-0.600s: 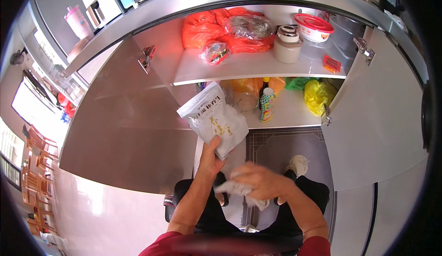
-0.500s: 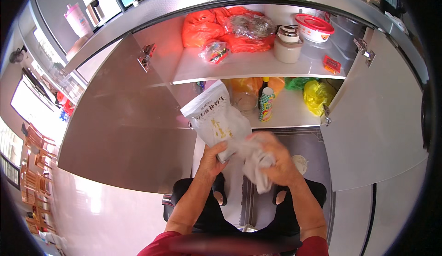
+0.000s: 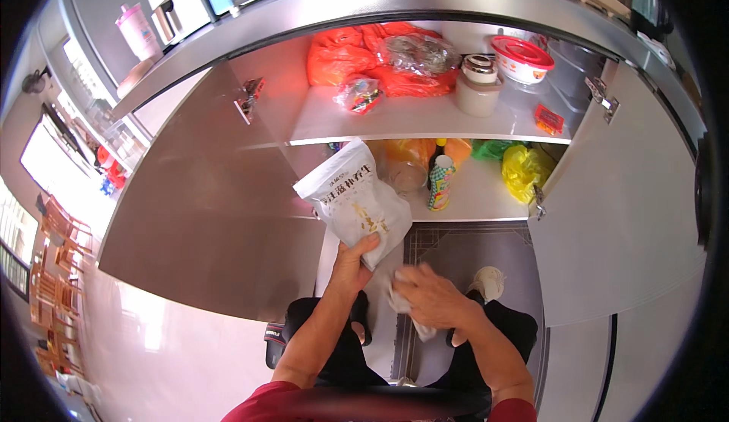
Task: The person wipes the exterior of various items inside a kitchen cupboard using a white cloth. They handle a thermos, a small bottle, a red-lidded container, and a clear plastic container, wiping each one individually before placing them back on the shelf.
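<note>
The white pouch [image 3: 355, 200] with pale yellow print is held up in front of the open steel cabinet, tilted, its lower corner in the left hand [image 3: 353, 266] and its top reaching up toward the upper shelf [image 3: 425, 122]. The pouch hides part of the lower shelf [image 3: 478, 194] behind it, so the orange bags there show only in part. The left hand's fingers [image 3: 370, 243] are curled shut round the pouch's bottom edge, the thumb lying over its front.

The right hand [image 3: 433, 297] sits lower and just to the right, its fingers bent closed over a crumpled white cloth [image 3: 402, 308]; most of the cloth is buried under the palm, and only its ends stick out, so I cannot tell its full shape. The two hands are close but apart.

On the upper shelf lie orange plastic bags [image 3: 342, 54], a pale jar [image 3: 478, 84] and a bowl with a red lid [image 3: 521, 56]. On the lower shelf a green-labelled bottle [image 3: 439, 183] stands upright just beside the pouch, with a yellow bag [image 3: 524, 171] farther right. The person's legs are cut off by the lower edge.
</note>
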{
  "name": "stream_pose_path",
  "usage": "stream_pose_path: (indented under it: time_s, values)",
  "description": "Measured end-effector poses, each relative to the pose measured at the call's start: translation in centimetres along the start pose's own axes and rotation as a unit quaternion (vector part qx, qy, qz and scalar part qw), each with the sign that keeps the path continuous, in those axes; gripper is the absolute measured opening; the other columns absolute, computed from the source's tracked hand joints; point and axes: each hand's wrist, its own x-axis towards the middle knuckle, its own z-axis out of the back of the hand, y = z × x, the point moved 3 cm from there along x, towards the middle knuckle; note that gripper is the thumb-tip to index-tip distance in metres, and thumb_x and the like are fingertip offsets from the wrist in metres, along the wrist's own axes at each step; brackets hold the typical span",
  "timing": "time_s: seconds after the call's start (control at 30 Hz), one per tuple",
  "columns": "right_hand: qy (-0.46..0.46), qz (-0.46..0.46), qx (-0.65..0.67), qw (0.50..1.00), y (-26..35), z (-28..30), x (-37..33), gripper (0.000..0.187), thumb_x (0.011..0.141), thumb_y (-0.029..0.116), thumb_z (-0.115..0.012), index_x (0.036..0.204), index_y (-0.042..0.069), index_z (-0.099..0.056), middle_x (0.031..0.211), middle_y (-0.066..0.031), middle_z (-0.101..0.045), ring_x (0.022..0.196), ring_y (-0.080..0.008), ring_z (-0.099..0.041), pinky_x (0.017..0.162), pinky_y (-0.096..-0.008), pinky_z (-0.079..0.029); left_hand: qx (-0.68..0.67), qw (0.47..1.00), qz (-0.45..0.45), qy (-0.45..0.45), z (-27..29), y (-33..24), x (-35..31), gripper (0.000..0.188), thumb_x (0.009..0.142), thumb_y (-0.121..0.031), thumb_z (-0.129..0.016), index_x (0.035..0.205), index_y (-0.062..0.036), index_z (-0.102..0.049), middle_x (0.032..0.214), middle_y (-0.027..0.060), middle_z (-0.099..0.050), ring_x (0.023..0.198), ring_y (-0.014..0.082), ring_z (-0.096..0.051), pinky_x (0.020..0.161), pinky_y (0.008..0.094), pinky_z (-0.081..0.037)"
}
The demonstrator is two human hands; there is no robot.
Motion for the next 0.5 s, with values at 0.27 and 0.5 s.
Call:
stream_pose_path:
  time_s: [0.27,0.5]
  values:
    - [-0.322,-0.025,0.127,0.938,-0.1,6.4,1.0,0.057,0.066,0.006,-0.064,0.121,0.000,-0.052,0.125,-0.0187,-0.045,0.115,-0.0364,-0.044,0.097,-0.0402,-0.037,0.089,0.994,0.018,0.059,-0.7,1.0,-1.1,0.057,0.074,0.005,-0.066,0.125,-0.0090,-0.046,0.116,0.0069,-0.057,0.108,0.0215,-0.056,0.092,0.0361,-0.047]
    - [-0.258,0.067,-0.125,0.956,2.9,1.8,3.3,0.060,0.060,0.002,-0.060,0.120,0.003,-0.053,0.131,-0.0176,-0.038,0.116,-0.0413,-0.035,0.097,-0.0447,-0.036,0.006,0.996,0.018,0.092,0.7,2.1,-1.2,0.049,0.077,-0.003,-0.068,0.123,-0.0068,-0.050,0.118,0.0060,-0.057,0.105,0.0175,-0.057,0.088,0.0327,-0.050]
